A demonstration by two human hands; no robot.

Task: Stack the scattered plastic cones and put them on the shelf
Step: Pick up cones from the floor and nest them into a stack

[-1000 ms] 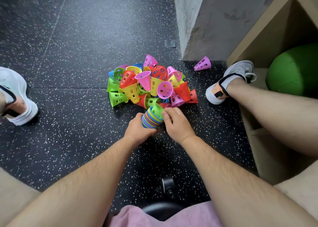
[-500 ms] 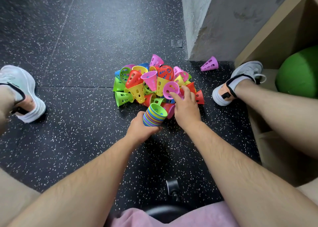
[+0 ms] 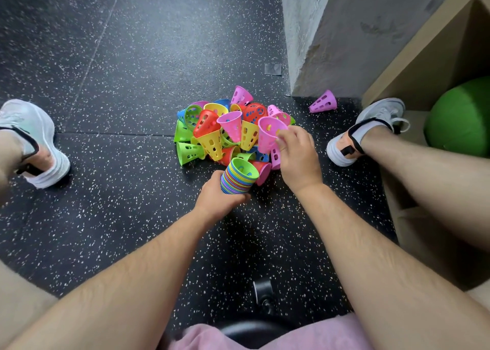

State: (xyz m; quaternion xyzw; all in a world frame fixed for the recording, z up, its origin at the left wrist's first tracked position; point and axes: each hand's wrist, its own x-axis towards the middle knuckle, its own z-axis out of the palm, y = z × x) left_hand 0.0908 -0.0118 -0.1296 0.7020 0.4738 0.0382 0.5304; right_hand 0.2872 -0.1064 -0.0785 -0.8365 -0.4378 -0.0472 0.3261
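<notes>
Black rubber floor (image 3: 132,58) flecked white; a grey concrete pillar (image 3: 344,31) rises beside a pale wooden shelf (image 3: 424,65)

One cone stack (image 3: 238,180); one cone pile (image 3: 212,142); two shoes (image 3: 29,127) (image 3: 381,113); one ball (image 3: 461,116).

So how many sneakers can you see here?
2: the left sneaker at the left edge of view, the right sneaker beside the wooden shelf. None seems hidden.

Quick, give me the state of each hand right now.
Left hand: closed around the stack of nested cones.
Right hand: pinching a pink cone by its rim, over the pile.
</notes>
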